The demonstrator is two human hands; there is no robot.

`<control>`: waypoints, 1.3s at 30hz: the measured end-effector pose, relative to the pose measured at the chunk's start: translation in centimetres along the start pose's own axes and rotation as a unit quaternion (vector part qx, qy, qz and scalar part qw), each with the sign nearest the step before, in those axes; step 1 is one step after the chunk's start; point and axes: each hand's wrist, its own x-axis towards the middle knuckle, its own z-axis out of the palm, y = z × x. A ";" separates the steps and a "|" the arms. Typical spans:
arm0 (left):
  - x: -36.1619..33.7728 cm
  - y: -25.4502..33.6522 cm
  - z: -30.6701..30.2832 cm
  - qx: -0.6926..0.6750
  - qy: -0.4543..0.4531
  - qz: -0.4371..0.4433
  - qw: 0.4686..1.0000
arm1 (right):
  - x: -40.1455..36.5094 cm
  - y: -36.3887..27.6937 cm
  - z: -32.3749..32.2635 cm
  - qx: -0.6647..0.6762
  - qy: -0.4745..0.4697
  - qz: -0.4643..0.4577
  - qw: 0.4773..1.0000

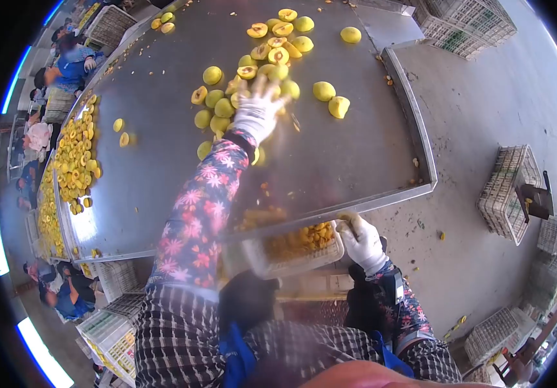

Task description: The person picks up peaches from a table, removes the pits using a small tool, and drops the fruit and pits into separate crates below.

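My left hand [257, 111], in a white glove, reaches across the metal table [162, 136] with fingers spread over a pile of yellow-green peaches [221, 108]. Motion blurs its fingertips slightly. Many fruits are cut in half, and some halves [278, 55] show a brown stone or hollow. Below the table's front edge, my gloved right hand [361, 242] has its fingers curled at the right rim of a white plastic basin [307, 266]. Small orange-brown pieces [317, 237] fill the basin, partly hidden under the table edge.
A raised metal lip [414, 116] borders the table's right side. Many fruit halves [78, 155] lie heaped at the left edge. Plastic crates [508, 191] stand on the floor at right, with more at lower left. Co-workers [71, 61] are along the far left.
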 end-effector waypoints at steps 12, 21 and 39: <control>-14.9 3.1 -2.6 -0.221 -0.226 -0.416 0.853 | 1.6 0.4 -6.4 -0.080 0.099 0.025 0.992; -16.9 1.2 1.5 -0.213 -0.126 -0.381 0.891 | 15.6 0.5 -1.0 -0.356 0.012 0.013 0.934; 6.1 -18.2 11.6 -0.389 0.166 -0.507 0.751 | 54.6 -4.9 7.8 -0.246 0.055 -0.349 0.903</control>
